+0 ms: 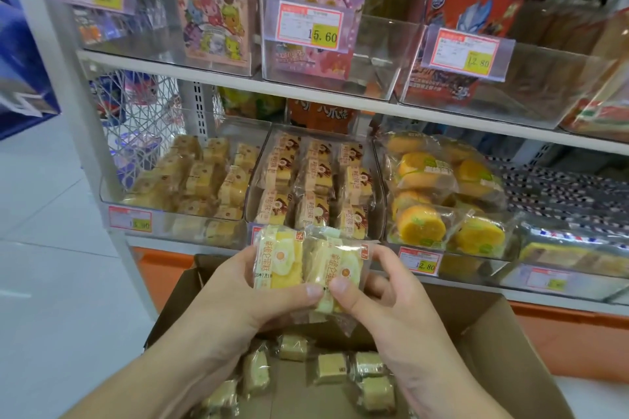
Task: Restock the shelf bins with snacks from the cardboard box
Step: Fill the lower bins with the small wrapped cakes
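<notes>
Both hands hold wrapped yellow cake packets above the open cardboard box. My left hand grips one yellow cake packet with thumb on its front. My right hand pinches a second yellow packet beside it, touching the first. Several more small wrapped cakes lie on the box floor. Just beyond the hands stand clear shelf bins: a left bin of pale yellow cakes, a middle bin of brown-labelled cakes, and a right bin of round orange cakes.
An upper shelf carries clear bins with cartoon biscuit boxes and price tags. A white shelf post stands at the left, with white floor tiles beyond it. An orange base panel runs under the lower shelf. Further packets fill the far right bin.
</notes>
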The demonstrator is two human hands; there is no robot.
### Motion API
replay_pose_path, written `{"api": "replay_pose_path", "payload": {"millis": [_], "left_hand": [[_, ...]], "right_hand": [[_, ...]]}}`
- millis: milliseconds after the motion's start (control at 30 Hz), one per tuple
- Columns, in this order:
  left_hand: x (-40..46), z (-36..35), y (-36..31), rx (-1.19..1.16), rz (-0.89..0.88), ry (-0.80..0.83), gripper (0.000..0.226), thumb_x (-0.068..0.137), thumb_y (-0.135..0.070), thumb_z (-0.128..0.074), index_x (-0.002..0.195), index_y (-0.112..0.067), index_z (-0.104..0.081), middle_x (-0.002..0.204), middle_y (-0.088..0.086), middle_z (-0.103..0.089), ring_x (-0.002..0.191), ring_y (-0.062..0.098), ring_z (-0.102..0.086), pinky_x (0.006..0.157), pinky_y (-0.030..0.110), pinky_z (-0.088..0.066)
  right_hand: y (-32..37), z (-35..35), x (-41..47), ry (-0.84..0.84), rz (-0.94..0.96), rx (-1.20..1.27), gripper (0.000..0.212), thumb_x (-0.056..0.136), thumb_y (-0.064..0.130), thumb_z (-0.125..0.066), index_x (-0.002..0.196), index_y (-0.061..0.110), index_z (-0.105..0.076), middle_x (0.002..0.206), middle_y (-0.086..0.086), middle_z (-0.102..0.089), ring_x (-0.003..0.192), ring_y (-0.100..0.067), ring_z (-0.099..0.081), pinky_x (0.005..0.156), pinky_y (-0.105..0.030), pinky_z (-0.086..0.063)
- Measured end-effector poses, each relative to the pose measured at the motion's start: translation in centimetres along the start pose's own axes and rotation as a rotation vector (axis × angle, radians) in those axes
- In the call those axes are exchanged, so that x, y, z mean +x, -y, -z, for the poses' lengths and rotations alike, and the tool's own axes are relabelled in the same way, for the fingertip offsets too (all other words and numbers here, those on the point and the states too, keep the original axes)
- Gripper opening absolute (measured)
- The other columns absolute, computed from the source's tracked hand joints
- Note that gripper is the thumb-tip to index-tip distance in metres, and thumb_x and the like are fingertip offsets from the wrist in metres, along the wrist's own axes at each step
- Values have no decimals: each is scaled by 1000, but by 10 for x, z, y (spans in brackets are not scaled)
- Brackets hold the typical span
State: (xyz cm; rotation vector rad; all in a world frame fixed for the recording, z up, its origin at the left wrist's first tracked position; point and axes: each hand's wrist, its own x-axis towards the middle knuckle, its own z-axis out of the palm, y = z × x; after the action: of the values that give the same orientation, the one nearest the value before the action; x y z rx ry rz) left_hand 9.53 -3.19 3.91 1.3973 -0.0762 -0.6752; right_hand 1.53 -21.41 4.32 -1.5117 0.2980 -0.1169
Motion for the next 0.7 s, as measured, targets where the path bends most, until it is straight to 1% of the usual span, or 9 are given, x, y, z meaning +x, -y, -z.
{"api": "replay_pose_path", "payload": {"millis": [100, 200, 267, 333, 367, 433, 500, 567, 700], "left_hand": [[-2, 4, -2, 12, -6, -17, 66, 69, -8, -94, 129, -19, -68, 115, 9, -80, 107, 29, -77, 99, 50, -58], [-2, 10, -2, -14, -12, -37, 65, 69, -5, -94, 127, -18, -67, 112, 10, -80, 105, 30, -78, 99, 51, -58], [-2, 16, -3, -41, -8, -44, 67, 68, -4, -94, 127, -17, -67, 112, 11, -80, 104, 30, -78, 95, 49, -60], [-2, 25, -3, -47, 3, -36, 72, 65, -6, -98, 129, -18, -67, 113, 11, -80, 104, 30, -78, 94, 49, -61], [-2, 30, -3, -45, 7, -24, 75, 64, -8, -100, 130, -18, -66, 114, 11, -80, 105, 31, -78, 94, 49, -61], [-1, 43, -5, -46, 14, -6, 77, 63, -11, -102, 131, -20, -65, 116, 9, -79, 106, 30, -77, 92, 49, -63], [0, 56, -12, -64, -3, -8, 67, 73, -14, -97, 132, -20, -64, 117, 9, -79, 105, 29, -78, 90, 48, -64], [4, 74, -21, -109, -33, -93, 52, 87, -18, -85, 133, -17, -62, 116, 11, -78, 98, 30, -79, 87, 49, -65], [15, 132, -38, -66, -156, -347, 52, 94, -34, -78, 139, -24, -56, 123, 7, -74, 91, 24, -80, 83, 45, -66]], "right_hand": [[3, -3, -3, -8, 48, -76, 65, 77, 25, -85, 135, 34, -57, 115, 17, -77, 109, -7, -74, 90, -30, -62], [6, -4, -9, -6, 139, -266, 94, 75, 19, -93, 143, 58, -41, 132, 40, -56, 119, 5, -65, 90, -21, -59], [8, -3, -9, 22, 260, -585, 106, 74, 26, -96, 144, 69, -30, 149, 46, -29, 134, 14, -45, 98, -14, -49], [11, -9, -8, 50, 372, -868, 103, 72, 40, -96, 144, 69, -28, 154, 48, -15, 144, 20, -23, 107, -7, -31], [12, -13, -5, 53, 398, -932, 101, 71, 45, -95, 142, 70, -27, 154, 48, -15, 144, 21, -18, 106, -3, -25], [10, -21, 2, 34, 437, -1003, 98, 70, 51, -94, 138, 73, -26, 150, 49, -21, 143, 22, -20, 103, -1, -24], [7, -31, 11, 3, 478, -1041, 96, 71, 51, -93, 139, 72, -29, 148, 47, -29, 142, 17, -28, 111, -12, -31], [8, -45, 25, -45, 524, -1047, 91, 73, 48, -92, 141, 65, -36, 145, 45, -36, 141, 11, -34, 117, -26, -35], [22, -89, 68, -26, 553, -1054, 80, 80, 49, -87, 141, 61, -36, 135, 45, -35, 134, 12, -33, 111, -24, -35]]}}
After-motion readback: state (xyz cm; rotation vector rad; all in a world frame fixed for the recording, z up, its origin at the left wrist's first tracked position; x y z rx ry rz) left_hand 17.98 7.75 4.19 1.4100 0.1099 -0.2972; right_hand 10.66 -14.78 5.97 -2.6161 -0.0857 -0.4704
